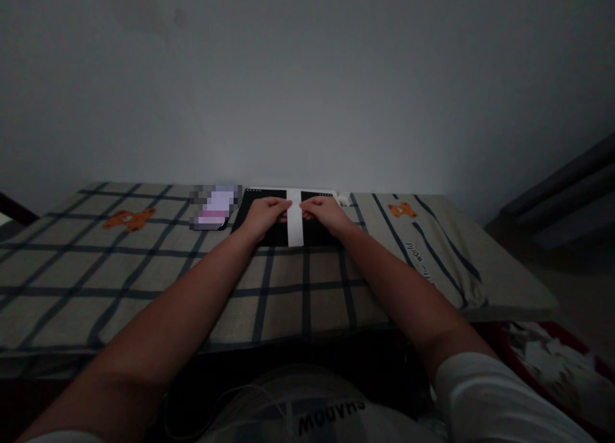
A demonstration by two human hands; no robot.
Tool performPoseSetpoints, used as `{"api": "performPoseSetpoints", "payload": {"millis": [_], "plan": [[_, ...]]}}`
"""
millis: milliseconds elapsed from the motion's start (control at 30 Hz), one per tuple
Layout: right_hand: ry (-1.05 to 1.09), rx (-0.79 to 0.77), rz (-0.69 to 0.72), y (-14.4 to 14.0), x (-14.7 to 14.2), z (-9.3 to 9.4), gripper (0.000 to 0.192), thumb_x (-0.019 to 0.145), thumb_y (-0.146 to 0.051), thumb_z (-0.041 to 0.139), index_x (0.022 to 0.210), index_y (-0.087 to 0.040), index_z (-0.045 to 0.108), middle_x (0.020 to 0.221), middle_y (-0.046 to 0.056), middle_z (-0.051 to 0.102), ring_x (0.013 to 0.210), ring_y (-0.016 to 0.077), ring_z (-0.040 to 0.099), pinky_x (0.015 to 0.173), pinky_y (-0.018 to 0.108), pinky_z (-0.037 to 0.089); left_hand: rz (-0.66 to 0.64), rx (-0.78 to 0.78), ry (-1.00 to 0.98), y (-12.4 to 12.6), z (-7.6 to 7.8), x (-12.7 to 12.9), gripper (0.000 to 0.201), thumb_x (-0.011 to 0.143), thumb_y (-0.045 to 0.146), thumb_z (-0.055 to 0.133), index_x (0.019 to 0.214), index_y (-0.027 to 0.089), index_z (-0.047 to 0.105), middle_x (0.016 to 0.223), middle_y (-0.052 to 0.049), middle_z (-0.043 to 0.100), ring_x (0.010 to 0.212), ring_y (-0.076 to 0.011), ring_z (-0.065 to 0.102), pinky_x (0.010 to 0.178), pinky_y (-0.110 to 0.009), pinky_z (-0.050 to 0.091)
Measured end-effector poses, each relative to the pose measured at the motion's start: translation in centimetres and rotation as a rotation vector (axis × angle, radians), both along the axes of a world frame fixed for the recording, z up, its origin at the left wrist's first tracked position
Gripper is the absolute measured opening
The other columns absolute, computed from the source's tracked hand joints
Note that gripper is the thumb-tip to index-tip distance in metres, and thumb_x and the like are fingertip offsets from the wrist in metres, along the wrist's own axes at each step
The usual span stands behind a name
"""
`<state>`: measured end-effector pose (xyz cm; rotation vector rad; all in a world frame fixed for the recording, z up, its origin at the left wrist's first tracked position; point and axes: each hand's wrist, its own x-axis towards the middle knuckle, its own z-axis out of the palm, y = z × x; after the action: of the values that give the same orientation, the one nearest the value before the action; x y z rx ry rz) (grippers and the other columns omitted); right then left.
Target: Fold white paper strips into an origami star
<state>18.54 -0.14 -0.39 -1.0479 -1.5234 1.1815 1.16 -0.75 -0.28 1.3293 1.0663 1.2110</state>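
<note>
A narrow strip of white paper (295, 228) stands out over a flat black board or sheet (273, 238) on the cloth-covered table. My left hand (263, 214) pinches the strip's left edge between thumb and fingers. From the other side, my right hand (329, 212) pinches its right edge at about the same height. Both hands are over the black surface, with the fingertips close together. Small white marks run along the board's far edge. Whether the strip rests on the board or is slightly raised, I cannot tell.
A lit phone (216, 207) lies left of the board. The checked tablecloth (144, 270) has orange bear prints and folds at the right. A small white object (344, 199) sits by the board's far right corner. A grey wall (307, 97) rises behind; a red bin (552, 340) with crumpled paper stands lower right.
</note>
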Motion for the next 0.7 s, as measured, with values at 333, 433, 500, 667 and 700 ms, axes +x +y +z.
{"api": "performPoseSetpoints", "payload": {"millis": [333,433,500,667,700], "plan": [[0.023,0.01,-0.005,0.18,0.07,0.06,0.013,0.075,-0.027,0.062,0.074,-0.014,0.065,0.065,0.001,0.063,0.06,0.0086,0.055,0.061,0.022,0.045,-0.01,-0.003,0.009,0.05,-0.08,0.06,0.027,0.061,0.036,0.074,0.075,0.013,0.068,0.071,-0.005,0.066,0.063,-0.0124,0.058,0.065,-0.027,0.05],[-0.001,0.008,-0.006,-0.01,0.01,0.26,0.012,0.075,-0.026,0.061,0.072,-0.015,0.065,0.064,0.001,0.062,0.06,0.0087,0.055,0.061,0.022,0.045,0.008,0.005,0.007,0.1,-0.14,0.04,0.03,0.063,0.038,0.072,0.079,0.012,0.069,0.073,-0.006,0.067,0.065,-0.0134,0.059,0.065,-0.028,0.05],[-0.009,0.003,-0.01,-0.17,-0.07,0.36,0.012,0.075,-0.025,0.06,0.071,-0.015,0.065,0.064,0.001,0.062,0.06,0.0091,0.055,0.061,0.022,0.045,0.019,0.009,0.002,0.09,-0.04,0.0,0.03,0.062,0.037,0.073,0.078,0.013,0.069,0.074,-0.006,0.067,0.065,-0.0133,0.06,0.066,-0.028,0.05],[0.014,0.02,0.005,-0.11,0.02,0.1,0.012,0.075,-0.026,0.061,0.075,-0.015,0.066,0.066,0.001,0.064,0.062,0.0097,0.056,0.063,0.024,0.045,0.024,0.019,0.007,0.04,0.14,-0.09,0.028,0.058,0.036,0.076,0.073,0.013,0.068,0.071,-0.004,0.067,0.063,-0.0125,0.059,0.068,-0.03,0.05],[0.014,0.022,0.012,-0.02,0.07,0.02,0.013,0.075,-0.027,0.061,0.075,-0.015,0.066,0.067,0.001,0.064,0.062,0.0097,0.057,0.063,0.024,0.045,0.02,0.022,0.007,0.04,0.11,-0.09,0.028,0.058,0.036,0.075,0.074,0.013,0.068,0.071,-0.004,0.067,0.063,-0.0127,0.059,0.068,-0.03,0.05]]}}
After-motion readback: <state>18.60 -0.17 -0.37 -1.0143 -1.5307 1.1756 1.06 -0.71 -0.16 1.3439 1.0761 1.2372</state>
